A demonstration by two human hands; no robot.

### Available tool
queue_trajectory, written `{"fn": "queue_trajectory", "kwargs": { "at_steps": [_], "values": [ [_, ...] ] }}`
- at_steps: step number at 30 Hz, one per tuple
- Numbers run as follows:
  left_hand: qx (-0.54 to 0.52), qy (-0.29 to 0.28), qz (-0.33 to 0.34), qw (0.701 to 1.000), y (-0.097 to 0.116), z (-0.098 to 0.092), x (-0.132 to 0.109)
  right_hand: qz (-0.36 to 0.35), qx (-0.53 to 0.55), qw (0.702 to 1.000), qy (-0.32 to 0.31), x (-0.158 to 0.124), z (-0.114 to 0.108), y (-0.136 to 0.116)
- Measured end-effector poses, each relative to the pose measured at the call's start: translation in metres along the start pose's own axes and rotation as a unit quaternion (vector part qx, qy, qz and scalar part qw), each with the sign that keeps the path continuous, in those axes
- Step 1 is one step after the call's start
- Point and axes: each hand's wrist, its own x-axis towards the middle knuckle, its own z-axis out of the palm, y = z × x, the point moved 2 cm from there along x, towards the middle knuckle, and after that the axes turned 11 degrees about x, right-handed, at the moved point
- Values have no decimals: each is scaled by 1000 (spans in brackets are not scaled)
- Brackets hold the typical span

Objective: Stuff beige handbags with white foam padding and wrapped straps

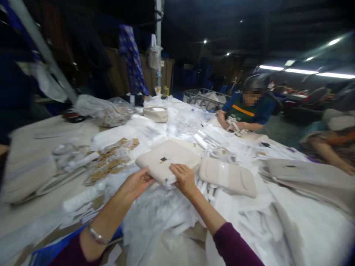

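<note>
A cream padded panel point(169, 159) with a small dark mark on top lies flat on the cluttered table. My left hand point(135, 184) grips its near left edge, fingers curled over the rim. My right hand point(184, 179) rests on its near right corner, fingers pressed down on the surface. A second cream moulded piece point(227, 177) lies just right of my right hand. White plastic wrapping point(161, 214) is heaped under and in front of both wrists.
Brown cardboard tags point(111, 159) and clear bags lie to the left. A cream pouch point(155, 113) and a wire basket point(203, 99) stand at the back. A co-worker point(248, 111) sits across the table at the right. More grey panels point(307, 177) lie far right.
</note>
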Motion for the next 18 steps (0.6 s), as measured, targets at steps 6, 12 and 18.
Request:
{"fn": "queue_trajectory", "kwargs": {
  "at_steps": [6, 12, 18],
  "values": [
    [80, 180, 206, 959, 33, -51, -57, 40, -27, 997, 55, 55, -17, 2],
    [75, 177, 225, 955, 45, -109, -86, 40, -63, 986, 149, 83, -82, -40],
    [78, 35, 269, 959, 69, -111, -106, 151, 77, 951, 260, 28, -199, -159]
  ]
}}
